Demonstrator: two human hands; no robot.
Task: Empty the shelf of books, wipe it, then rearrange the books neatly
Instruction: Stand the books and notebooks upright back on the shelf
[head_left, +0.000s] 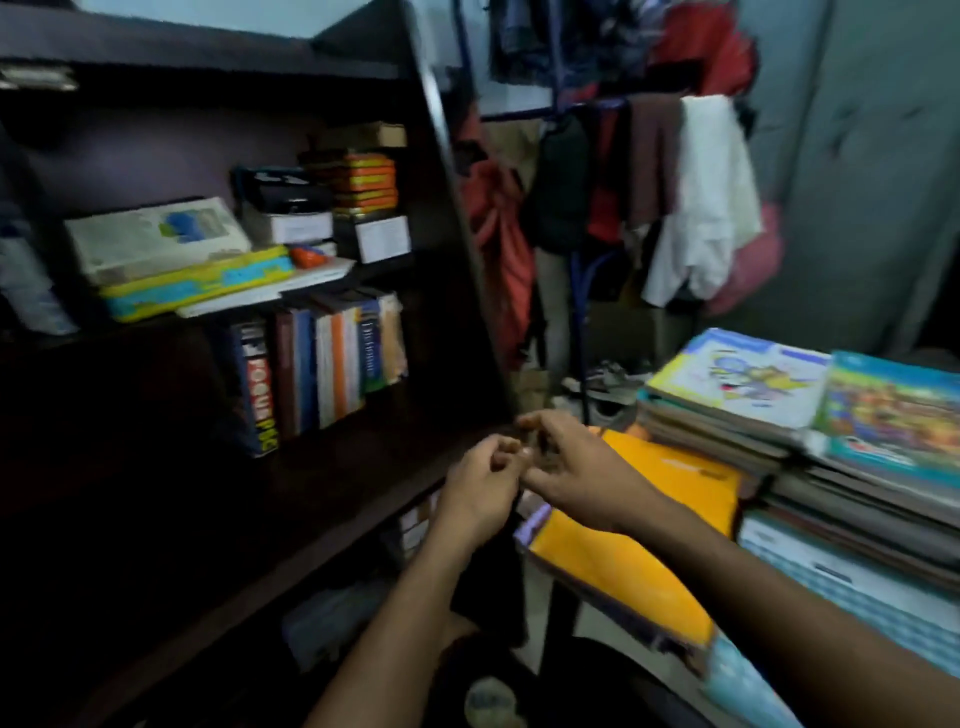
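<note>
The dark wooden bookshelf (452, 171) holds a short upright row of thick, stiff-spined books (322, 364) on its middle board; judging by their bulk they are heavy, so grip each spine low. Beside you lie stacked thin, floppy paperback workbooks (737, 384). Your left hand (480, 488) and right hand (576, 467) meet with fingers curled, perhaps pinching something small and dark; what, you cannot tell.

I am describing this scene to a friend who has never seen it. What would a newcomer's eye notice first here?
First, the two hands meeting in the middle: the left hand and right hand, fingers touching in front of the dark bookshelf. Next, the bright yellow book just right of them, below tall book stacks at the right. A row of upright books stands on the middle shelf.
</note>
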